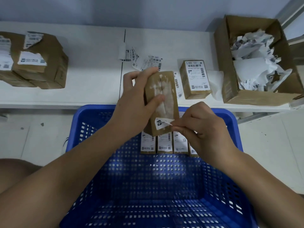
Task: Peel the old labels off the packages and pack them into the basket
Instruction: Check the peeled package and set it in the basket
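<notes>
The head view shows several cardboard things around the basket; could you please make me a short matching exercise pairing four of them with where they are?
Things:
1. Package with the torn label scrap
2. Package with a full label
3. Open carton of peeled labels
4. Row of labelled packages

Places:
A. Inside the blue basket
B. Far right on the white shelf
C. Held in the left hand above the basket
D. Lying on the shelf just left of the carton

Pairs: 1-C, 2-D, 3-B, 4-A
</notes>
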The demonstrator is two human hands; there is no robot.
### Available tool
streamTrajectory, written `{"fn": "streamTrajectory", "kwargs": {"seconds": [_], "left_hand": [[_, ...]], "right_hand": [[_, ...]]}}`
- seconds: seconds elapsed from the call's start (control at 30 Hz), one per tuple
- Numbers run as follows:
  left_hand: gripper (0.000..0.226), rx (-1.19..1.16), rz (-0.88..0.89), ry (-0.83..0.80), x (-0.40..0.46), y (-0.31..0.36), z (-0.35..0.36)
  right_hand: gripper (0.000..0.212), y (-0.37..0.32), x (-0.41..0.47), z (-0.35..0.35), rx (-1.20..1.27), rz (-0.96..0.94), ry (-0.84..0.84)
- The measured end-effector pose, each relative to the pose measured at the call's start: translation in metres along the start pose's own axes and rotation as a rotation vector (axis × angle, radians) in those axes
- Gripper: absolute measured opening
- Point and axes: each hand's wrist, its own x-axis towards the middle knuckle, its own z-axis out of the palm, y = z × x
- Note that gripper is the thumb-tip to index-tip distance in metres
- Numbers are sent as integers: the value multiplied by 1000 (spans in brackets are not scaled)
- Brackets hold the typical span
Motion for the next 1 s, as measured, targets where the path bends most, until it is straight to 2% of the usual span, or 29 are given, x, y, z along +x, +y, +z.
{"fn": "streamTrajectory", "kwargs": {"seconds": [0.13, 0.3, 0.4, 0.5, 0.63, 0.77, 0.83, 1.0], "left_hand": [[63, 39, 38, -52, 0, 0, 5], [64, 15, 20, -103, -5, -3, 10], [63, -19, 22, -76, -6, -3, 12], [62, -69, -3, -49, -3, -3, 14], [61, -96, -25, -27, 4, -5, 16], [60, -121, -65, -10, 8, -6, 13], [60, -138, -75, -3, 9, -6, 12], [61, -137, -10, 29, 9, -2, 11]], "right_hand": [[14, 1, -4, -3, 156, 146, -78], [15, -6, -3, -8, 287, 406, -6], [9, -4, -4, -6, 212, 344, 8], [21, 3, -6, -2, 166, 289, -50], [28, 8, -5, 3, -13, 196, -15], [23, 10, -1, 1, -102, 101, -32], [19, 10, 0, -1, -86, 115, -12], [10, 8, -2, -6, -42, 80, 38]]}}
